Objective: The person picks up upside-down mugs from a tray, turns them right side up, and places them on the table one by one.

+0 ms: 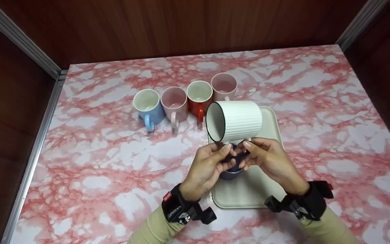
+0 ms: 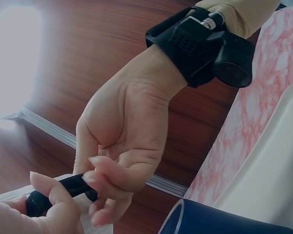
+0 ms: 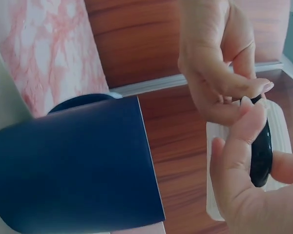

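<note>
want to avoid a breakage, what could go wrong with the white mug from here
The white mug might slip: the left hand and right hand grip it by the black handle, with no palm under its body. If it fell, it could strike the dark blue mug or the tray below. In the head view it also appears near the red mug, so moving forward might knock it, though the gap is hard to judge.

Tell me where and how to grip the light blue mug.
Its handle looks best, approached from the person's side: the light blue mug stands upright with the handle pointing that way, clear of the pink mug beside it.
</note>
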A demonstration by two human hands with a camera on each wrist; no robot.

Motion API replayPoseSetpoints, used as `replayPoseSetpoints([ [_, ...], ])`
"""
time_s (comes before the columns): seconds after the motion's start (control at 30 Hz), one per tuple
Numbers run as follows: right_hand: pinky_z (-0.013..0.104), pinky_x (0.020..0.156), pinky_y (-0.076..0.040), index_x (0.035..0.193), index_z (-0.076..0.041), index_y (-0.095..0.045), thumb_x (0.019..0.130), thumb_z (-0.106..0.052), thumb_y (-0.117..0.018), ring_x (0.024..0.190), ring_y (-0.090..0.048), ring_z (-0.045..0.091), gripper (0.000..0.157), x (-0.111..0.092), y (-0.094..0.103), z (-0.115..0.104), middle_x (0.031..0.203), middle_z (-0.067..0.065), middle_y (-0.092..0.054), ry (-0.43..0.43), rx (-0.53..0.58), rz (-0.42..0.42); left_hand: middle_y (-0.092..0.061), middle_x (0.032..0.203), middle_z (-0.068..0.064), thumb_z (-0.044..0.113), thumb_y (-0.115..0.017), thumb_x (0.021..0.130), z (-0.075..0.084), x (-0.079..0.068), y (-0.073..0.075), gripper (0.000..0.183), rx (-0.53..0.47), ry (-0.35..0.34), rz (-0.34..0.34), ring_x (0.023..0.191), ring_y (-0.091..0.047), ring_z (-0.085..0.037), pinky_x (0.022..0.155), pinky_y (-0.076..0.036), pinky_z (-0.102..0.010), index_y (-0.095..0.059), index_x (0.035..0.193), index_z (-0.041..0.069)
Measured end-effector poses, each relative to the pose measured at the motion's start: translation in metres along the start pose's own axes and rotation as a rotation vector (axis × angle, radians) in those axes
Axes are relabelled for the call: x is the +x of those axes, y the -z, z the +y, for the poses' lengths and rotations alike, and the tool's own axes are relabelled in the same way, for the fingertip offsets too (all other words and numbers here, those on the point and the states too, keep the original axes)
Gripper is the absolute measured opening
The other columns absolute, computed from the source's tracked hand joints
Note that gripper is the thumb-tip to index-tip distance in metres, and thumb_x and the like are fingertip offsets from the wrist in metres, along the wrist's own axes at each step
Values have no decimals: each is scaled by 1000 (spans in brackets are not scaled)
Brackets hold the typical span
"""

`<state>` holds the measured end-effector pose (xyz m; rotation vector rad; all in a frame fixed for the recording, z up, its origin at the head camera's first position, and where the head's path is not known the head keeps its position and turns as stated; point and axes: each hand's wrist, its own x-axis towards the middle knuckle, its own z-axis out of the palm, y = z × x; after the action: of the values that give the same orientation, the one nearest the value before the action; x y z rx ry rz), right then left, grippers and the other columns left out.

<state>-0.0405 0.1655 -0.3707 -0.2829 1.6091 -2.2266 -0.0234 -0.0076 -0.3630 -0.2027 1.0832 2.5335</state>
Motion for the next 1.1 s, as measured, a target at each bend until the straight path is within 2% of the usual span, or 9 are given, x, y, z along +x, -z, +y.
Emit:
replayPoseSetpoints([
  [0.17,30,58,-52,100,11,-58,93,-4,-50,64,-63,20,19,0,5,-3,86,14,-65,6,-65,13,-55,78,-9,-5,-45,92,4,2,0,17,11,-1,-30,75,-58,-16,64,-48,-22,-56,80,1],
  [0.33,31,60,-52,98,10,-59,91,-4,-53,65,-62,21,17,-1,14,-9,82,15,-64,32,-155,96,-54,77,-10,-5,-45,92,8,5,3,17,37,-17,-42,70,-56,-15,63,-48,-21,-55,80,1],
  [0.5,31,59,-52,99,15,-58,90,-4,-55,66,-62,23,21,-2,25,-14,84,19,-64,55,-205,164,-53,76,-10,-6,-44,92,12,10,7,15,51,-19,-28,68,-53,-14,61,-46,-20,-54,82,0],
  [0.77,31,60,-52,100,16,-56,90,-6,-56,67,-63,23,24,-4,43,-17,82,17,-64,36,-177,182,-53,75,-9,-4,-47,92,15,21,10,16,87,-27,3,69,-52,-14,61,-46,-21,-56,81,2],
  [1.1,31,60,-53,98,18,-56,90,-1,-54,65,-63,23,20,-8,59,-17,79,18,-64,43,-92,187,-52,76,-9,-3,-47,92,20,38,4,8,94,-30,8,71,-51,-16,61,-44,-21,-53,88,-5],
])
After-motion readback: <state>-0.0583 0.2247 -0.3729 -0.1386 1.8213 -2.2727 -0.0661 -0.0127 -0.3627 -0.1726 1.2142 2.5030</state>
